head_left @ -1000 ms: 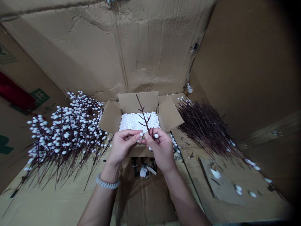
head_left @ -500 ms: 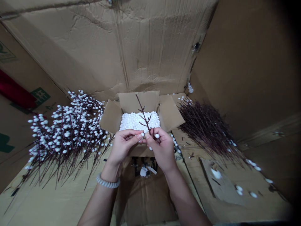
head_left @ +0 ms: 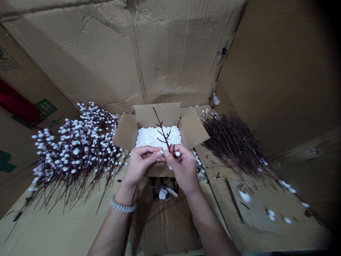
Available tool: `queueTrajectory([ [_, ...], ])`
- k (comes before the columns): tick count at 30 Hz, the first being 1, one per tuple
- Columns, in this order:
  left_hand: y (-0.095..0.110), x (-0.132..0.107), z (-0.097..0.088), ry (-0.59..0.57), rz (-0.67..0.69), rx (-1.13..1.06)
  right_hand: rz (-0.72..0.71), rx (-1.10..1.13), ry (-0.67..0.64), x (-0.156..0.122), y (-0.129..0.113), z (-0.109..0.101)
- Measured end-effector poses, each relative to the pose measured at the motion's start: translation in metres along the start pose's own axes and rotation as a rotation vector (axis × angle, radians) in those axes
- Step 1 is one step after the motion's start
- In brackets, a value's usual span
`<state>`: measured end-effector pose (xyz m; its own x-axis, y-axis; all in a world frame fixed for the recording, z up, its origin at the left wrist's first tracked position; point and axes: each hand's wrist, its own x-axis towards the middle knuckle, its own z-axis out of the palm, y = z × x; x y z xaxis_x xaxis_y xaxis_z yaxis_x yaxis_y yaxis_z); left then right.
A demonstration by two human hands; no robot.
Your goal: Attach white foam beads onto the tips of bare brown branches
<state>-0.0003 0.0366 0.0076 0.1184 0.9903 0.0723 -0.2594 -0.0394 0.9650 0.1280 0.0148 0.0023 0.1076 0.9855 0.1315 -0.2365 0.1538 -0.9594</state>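
Observation:
My right hand (head_left: pixel 182 163) pinches a dark brown artificial twig (head_left: pixel 160 124) with short side branches; its bare tip points up and away. One white berry (head_left: pixel 177 154) shows beside the right fingers, on the lower part of the twig. Between the fingertips of my left hand (head_left: pixel 145 161) is a small white foam berry (head_left: pixel 161 152), touching or very close to the right thumb. Both hands meet over the near side of an open cardboard box (head_left: pixel 157 113) full of white berries (head_left: pixel 149 137). The fingers hide the twig's lower end.
Left of the box lies a heap of berry-covered twigs (head_left: pixel 77 149). A bundle of bare brown twigs (head_left: pixel 234 145) lies to the right. Loose berries (head_left: pixel 271 213) and a cardboard scrap (head_left: pixel 253 206) are on the right of the table (head_left: pixel 66 231). Tall cardboard walls (head_left: pixel 173 53) enclose the back and sides.
Very little differs. The twig's tip has shifted slightly to the left; both hands keep their grip in almost the same place.

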Motion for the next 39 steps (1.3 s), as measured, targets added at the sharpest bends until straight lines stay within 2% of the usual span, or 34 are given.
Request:
queueTrajectory([
  [7,0.002,-0.001,-0.003,-0.013,-0.002,-0.01,0.018,0.128,0.013,0.001,0.007,-0.001],
  [13,0.005,0.0,-0.005,0.078,0.025,-0.068,0.052,0.187,0.015,0.002,0.01,-0.001],
  [19,0.007,-0.001,-0.002,0.107,0.029,-0.099,0.131,0.15,0.003,0.003,0.009,0.0],
  [39,0.01,0.0,-0.007,-0.055,-0.03,-0.188,0.179,0.103,-0.123,0.003,0.002,0.0],
])
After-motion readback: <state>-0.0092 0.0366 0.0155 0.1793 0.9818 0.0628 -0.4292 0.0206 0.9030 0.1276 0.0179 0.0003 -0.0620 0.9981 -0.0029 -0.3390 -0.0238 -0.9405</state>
